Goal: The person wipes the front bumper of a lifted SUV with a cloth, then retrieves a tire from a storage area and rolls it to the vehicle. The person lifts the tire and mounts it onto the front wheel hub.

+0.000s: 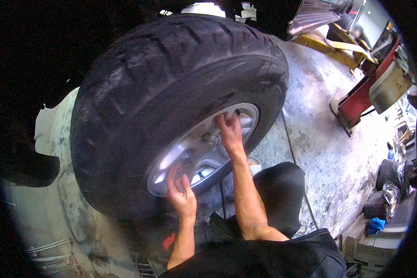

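Observation:
A large black tyre (171, 92) with chunky tread fills the middle of the view, fitted on a silver alloy wheel (211, 164). My right hand (230, 132) is at the upper right of the wheel, its fingers curled over a spoke near the rim and their tips partly hidden. Lower down, my left hand (183, 198) is at the near left part of the rim. Its thumb and fingers are apart, slightly blurred, with nothing seen between them; whether they touch the metal I cannot tell.
My bent knee (282, 190) in dark cloth is beside the wheel, with a small white cup-like container (254, 165) behind it. A thin dark cable (295, 153) runs along the stained floor (324, 176). Red (363, 102) and yellow (331, 50) metal equipment stands to the right. A blue cloth (376, 225) lies at lower right.

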`<state>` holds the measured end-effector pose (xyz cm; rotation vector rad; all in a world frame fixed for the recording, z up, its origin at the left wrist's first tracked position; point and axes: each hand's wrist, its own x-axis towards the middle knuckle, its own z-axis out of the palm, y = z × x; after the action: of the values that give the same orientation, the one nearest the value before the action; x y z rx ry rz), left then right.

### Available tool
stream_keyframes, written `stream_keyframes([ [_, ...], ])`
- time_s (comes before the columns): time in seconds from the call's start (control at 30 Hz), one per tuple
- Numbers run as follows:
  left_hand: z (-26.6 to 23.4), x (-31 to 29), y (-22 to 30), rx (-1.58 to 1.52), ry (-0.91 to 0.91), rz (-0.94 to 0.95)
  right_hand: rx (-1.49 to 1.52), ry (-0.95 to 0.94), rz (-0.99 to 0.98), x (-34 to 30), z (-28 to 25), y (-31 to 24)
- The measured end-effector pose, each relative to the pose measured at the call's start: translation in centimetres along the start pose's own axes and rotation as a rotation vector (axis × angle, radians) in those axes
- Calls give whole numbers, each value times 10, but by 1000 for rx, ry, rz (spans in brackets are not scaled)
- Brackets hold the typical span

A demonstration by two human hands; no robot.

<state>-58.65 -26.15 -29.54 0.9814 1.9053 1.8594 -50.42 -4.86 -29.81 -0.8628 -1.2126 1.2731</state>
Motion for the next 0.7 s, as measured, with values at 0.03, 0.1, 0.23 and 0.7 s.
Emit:
stream_keyframes([
  [0.03,6,2,-1,-42,10,1,4,-12,-13,4,3,0],
  [0.1,17,8,-1,-111,37,5,83,-17,-50,4,4,0],
  [0.23,28,16,2,-155,129,-3,-19,7,82,2,0,-5],
  [0.7,37,-15,16,-28,364,68,-7,92,120,3,2,17],
])
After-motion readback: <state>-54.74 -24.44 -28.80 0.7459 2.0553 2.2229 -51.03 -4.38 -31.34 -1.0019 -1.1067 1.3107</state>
